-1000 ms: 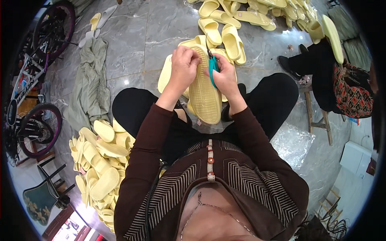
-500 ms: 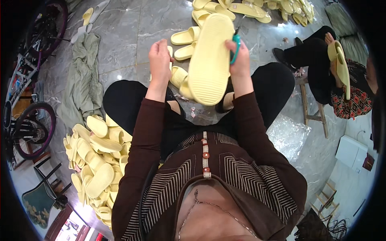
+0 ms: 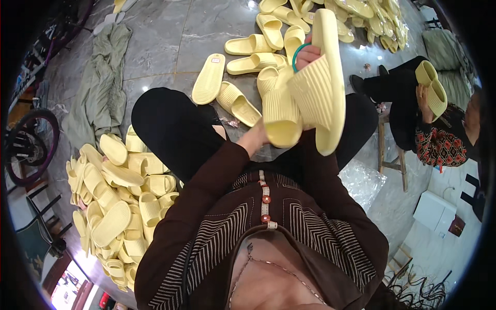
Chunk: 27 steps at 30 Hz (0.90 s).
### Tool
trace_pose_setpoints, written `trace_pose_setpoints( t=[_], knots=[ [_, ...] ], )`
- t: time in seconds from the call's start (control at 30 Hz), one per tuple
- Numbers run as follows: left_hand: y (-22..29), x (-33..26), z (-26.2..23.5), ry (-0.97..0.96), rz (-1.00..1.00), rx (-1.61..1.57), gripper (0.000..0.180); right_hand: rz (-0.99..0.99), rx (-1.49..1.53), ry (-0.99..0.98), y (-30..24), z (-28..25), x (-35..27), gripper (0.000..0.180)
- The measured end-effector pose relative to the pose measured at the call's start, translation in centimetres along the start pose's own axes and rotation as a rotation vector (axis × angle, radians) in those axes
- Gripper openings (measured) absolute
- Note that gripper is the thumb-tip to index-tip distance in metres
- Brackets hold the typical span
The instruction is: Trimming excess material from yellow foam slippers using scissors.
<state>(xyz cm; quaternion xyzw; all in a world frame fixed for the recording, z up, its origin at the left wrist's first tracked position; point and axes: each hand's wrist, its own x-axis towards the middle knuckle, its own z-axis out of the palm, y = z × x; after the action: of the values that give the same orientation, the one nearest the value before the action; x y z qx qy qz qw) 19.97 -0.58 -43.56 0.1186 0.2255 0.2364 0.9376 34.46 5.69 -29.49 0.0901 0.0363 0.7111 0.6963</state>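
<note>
In front of my knees I hold two pale yellow slide slippers. My right hand (image 3: 308,56) is closed on the taller slipper (image 3: 330,93), which stands on edge with its ribbed strap facing left; part of the hand is hidden behind it. A teal ring (image 3: 296,57) loops round the fingers of that hand; what it belongs to is hidden. My left hand (image 3: 254,138) grips the second slipper (image 3: 281,116) low on its side, fingertips out of sight behind it. The two slippers touch. Just beyond lie a loose slipper (image 3: 237,103) and a sole-up slipper (image 3: 208,78) bearing a small label.
A big heap of yellow slippers (image 3: 111,217) lies by my left thigh, near a grey-green cloth (image 3: 101,77). Wrapped slippers (image 3: 377,20) are piled at the far right. A co-worker on the right holds slippers (image 3: 431,88) beside a wooden stool (image 3: 392,150). Clear plastic (image 3: 361,181) lies on the floor.
The slipper in my right hand has turned from sole-facing to on edge and moved right. My left hand has come down and right onto a second slipper. A sole-up slipper now lies on the floor.
</note>
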Motion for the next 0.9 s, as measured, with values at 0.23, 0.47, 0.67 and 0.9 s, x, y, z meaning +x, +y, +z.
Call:
trace_pose_setpoints(
  t=[0.23, 0.47, 0.67, 0.9],
  knots=[
    [5.0, -2.5, 2.9, -0.447, 0.022, -0.518, 0.040, 0.142, 0.029, -0.130, 0.7, -2.4, -2.3, 0.035],
    [8.3, -1.7, 2.8, -0.284, 0.187, -0.251, 0.039, -0.122, -0.878, 0.509, 0.2, -0.8, -5.8, 0.036],
    [10.0, -1.3, 3.4, -0.148, 0.144, -0.119, 0.034, -0.324, -1.235, 0.524, -1.5, -0.4, -5.1, 0.036],
    [6.9, 2.1, -3.5, 0.110, 0.299, 0.157, 0.030, -0.577, -2.212, 0.735, -1.6, -4.0, -4.5, 0.033]
  ],
)
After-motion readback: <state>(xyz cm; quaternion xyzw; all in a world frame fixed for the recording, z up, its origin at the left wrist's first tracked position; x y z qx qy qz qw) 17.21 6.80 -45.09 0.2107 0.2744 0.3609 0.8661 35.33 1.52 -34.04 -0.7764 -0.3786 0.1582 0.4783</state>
